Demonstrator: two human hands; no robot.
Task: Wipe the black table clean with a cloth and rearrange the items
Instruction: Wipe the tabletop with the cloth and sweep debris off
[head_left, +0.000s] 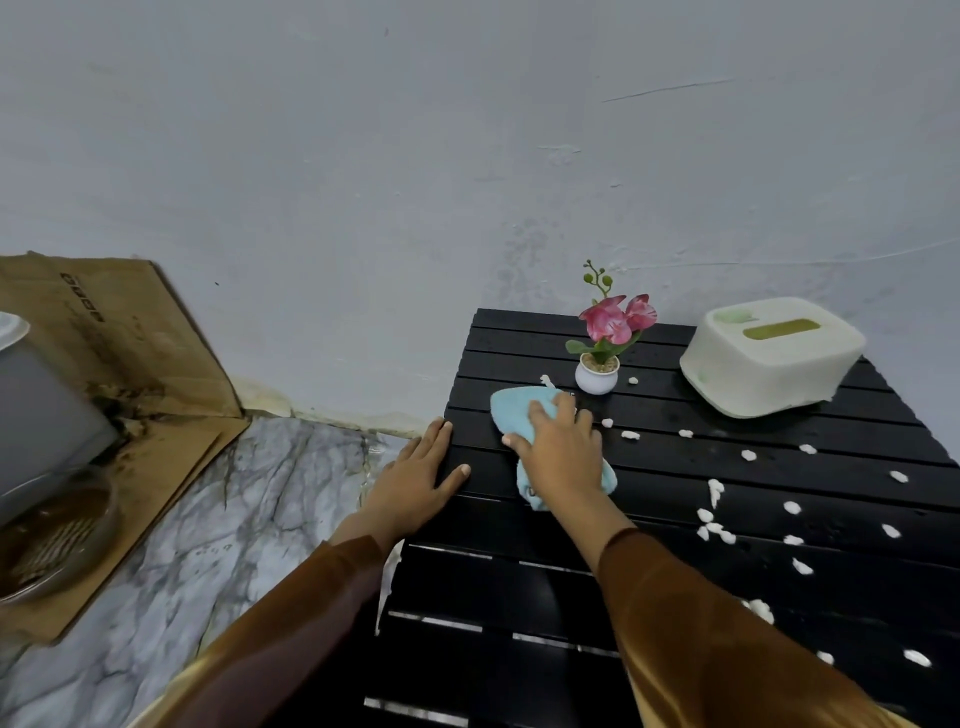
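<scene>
A black slatted table (675, 519) fills the right half of the view. My right hand (563, 447) presses flat on a light blue cloth (511, 413) near the table's left side, just in front of a small white pot with pink flowers (600, 358). My left hand (418, 478) lies flat with spread fingers on the table's left edge, holding nothing. A cream tissue box (769, 358) stands at the back right. Several small white scraps (714, 491) are scattered over the right and front of the table.
A grey wall stands close behind the table. To the left lies a marble-patterned floor (234, 519) with flattened cardboard (130, 364), a grey bin (36, 415) and a round dish (57, 540) on it.
</scene>
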